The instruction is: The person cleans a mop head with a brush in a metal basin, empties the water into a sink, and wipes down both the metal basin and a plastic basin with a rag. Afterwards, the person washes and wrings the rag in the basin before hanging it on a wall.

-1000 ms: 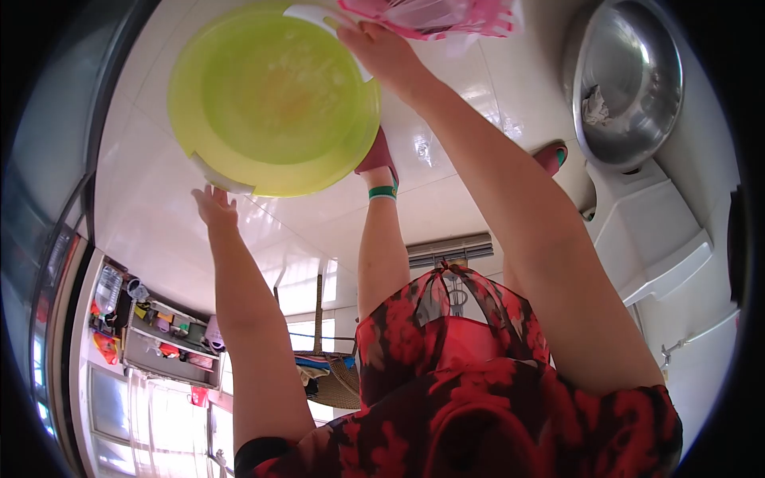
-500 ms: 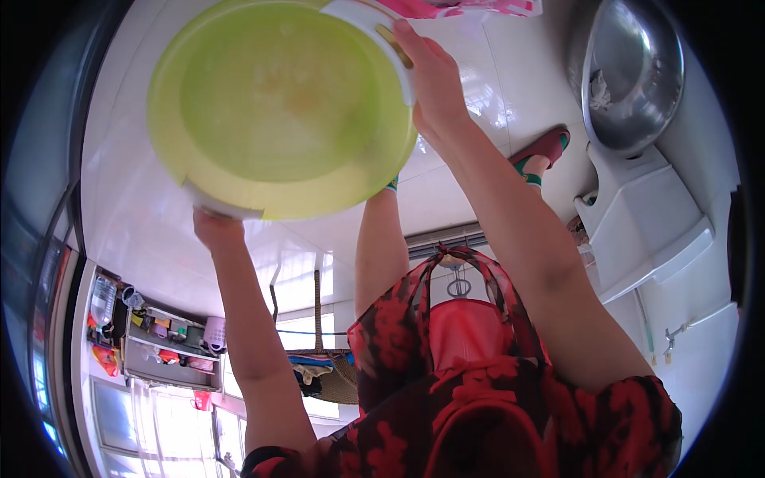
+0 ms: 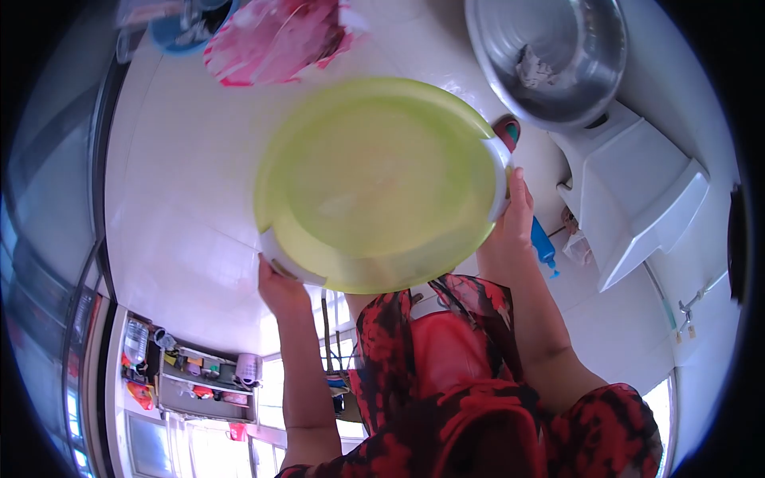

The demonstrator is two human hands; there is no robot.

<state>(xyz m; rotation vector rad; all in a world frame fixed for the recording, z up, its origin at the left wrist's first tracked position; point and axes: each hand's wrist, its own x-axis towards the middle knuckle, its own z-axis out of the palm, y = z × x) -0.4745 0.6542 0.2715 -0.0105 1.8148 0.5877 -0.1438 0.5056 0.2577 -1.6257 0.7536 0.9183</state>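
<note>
Red and black, the patterned shirt (image 3: 478,414) is seen nearest. Beyond it, the green tub (image 3: 382,183) is held up in front of the body, above the floor (image 3: 175,199), with a white handle on each side. The left handle (image 3: 291,263) is clamped by the left hand (image 3: 284,288); the right handle (image 3: 500,179) is gripped by the right hand (image 3: 514,213), its thumb laid along the outer edge and its other fingers mostly hidden.

Half a second ago, the tub was shown at the upper left, its top edge at the frame's border; now it has been brought lower and to the right, with the whole rim in view. Both hands have been kept on it.

Past the tub, a dark red shoe (image 3: 507,132) is partly covered by its edge. At the right, a blue bottle (image 3: 543,240) has been brought into view near the white stool (image 3: 629,191). The steel basin (image 3: 594,72), in which a crumpled cloth (image 3: 532,68) is held, is now seen farther left. More of the pink bag (image 3: 275,40) is shown, and a blue bucket (image 3: 165,40) has been revealed beside it. Farther off, a shelf (image 3: 187,390) is loaded with small goods.
</note>
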